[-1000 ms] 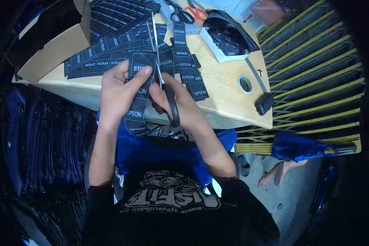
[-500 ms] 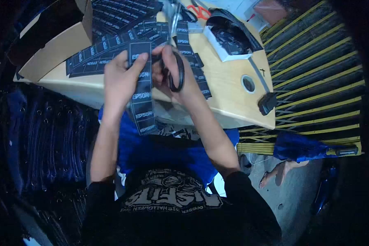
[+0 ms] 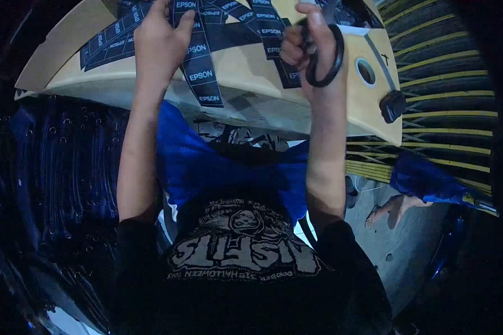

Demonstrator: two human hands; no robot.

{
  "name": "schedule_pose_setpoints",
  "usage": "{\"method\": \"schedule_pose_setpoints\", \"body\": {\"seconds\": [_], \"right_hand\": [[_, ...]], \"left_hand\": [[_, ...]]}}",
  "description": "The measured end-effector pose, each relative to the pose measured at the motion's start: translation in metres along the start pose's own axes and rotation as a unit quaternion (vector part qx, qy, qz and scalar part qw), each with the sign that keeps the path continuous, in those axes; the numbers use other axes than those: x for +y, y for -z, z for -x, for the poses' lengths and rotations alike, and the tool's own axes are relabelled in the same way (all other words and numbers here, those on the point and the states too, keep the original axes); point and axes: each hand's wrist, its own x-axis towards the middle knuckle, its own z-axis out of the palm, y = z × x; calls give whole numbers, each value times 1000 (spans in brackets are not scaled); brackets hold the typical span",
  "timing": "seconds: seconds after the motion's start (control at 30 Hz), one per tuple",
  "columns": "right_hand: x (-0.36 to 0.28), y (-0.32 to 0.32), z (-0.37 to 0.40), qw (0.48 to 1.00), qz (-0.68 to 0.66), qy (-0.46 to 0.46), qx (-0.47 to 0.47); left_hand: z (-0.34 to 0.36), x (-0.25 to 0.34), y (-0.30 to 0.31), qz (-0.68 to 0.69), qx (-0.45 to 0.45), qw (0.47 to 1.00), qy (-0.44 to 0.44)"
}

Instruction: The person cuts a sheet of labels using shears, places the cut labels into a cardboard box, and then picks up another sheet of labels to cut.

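EPSON strip (image 3: 200, 75) along thumb side of left hand (image 3: 161, 40), scissors (image 3: 340, 54) in right hand (image 3: 320, 47)

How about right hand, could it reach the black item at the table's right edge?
Probably yes: mostly bare tabletop lies between the right hand and the black item, though the scissors in hand may hinder grasping.

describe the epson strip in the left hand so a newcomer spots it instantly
Find the pale wooden table along the top, then the left hand. The black EPSON strip runs down from that hand; unlike neighbouring strips, it crosses the table's front edge.
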Motion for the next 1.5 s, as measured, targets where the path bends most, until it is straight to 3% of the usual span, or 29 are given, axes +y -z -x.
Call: {"method": "schedule_pose_setpoints", "body": {"seconds": [0.07,0.13,0.17,0.2,0.27,0.3,0.33,0.37,0.4,0.47,0.67,0.8,0.87,0.93,0.97,1.03,1.07,1.1,1.17,1.23,1.27,1.33,1.37,1.43,1.5], "right_hand": [[-22,1,19,981,166,49,86],[-42,8,31,961,229,40,153],[-43,22,35,963,206,33,169],[-47,36,42,938,297,49,172],[-56,40,53,905,355,44,231],[-58,52,60,886,389,51,248],[-60,58,65,864,423,60,265],[-62,60,73,880,366,47,299],[-62,65,80,872,380,72,300],[-66,73,92,890,304,99,326],[-79,85,134,895,289,63,333],[-71,95,159,857,318,52,402],[-62,103,180,816,342,66,460],[-54,119,209,825,332,88,448],[-51,122,220,802,355,71,476],[-45,131,248,752,413,4,514],[-41,138,263,748,413,3,520],[-38,144,279,735,413,-54,536],[-28,155,313,708,401,-138,565],[-21,163,353,693,397,-163,579],[-13,171,371,684,394,-192,584],[5,180,399,650,433,-197,592],[11,175,410,634,438,-215,600],[18,168,419,603,422,-268,622],[17,166,434,589,436,-272,623]], "left_hand": [[-1,11,5,-11,-11,1000,-21],[1,25,9,-97,115,979,-141],[3,12,9,-174,134,959,-178],[12,11,14,-139,124,965,-184],[25,15,21,-85,205,955,-198],[37,19,29,-83,199,955,-201],[51,24,36,-38,144,979,-142],[59,25,38,8,85,993,-81],[62,23,35,12,75,994,-83],[67,18,30,-90,-92,983,-135],[39,21,10,-185,-159,956,-165],[16,12,-3,-205,-189,948,-154],[8,10,-5,-123,-122,970,-173],[21,33,8,-29,-37,982,-183],[37,58,20,-89,-8,979,-184],[87,60,13,163,58,981,-88],[98,63,17,175,-59,961,-207],[107,66,18,181,-175,914,-319],[144,59,-17,252,-225,895,-292],[172,37,-45,184,-296,887,-302],[187,19,-58,73,-413,878,-232],[215,-7,-95,31,-522,849,-72],[231,-25,-108,31,-530,843,-79],[262,-61,-147,-156,-713,679,-83],[306,-97,-190,-129,-727,671,-68]]}}
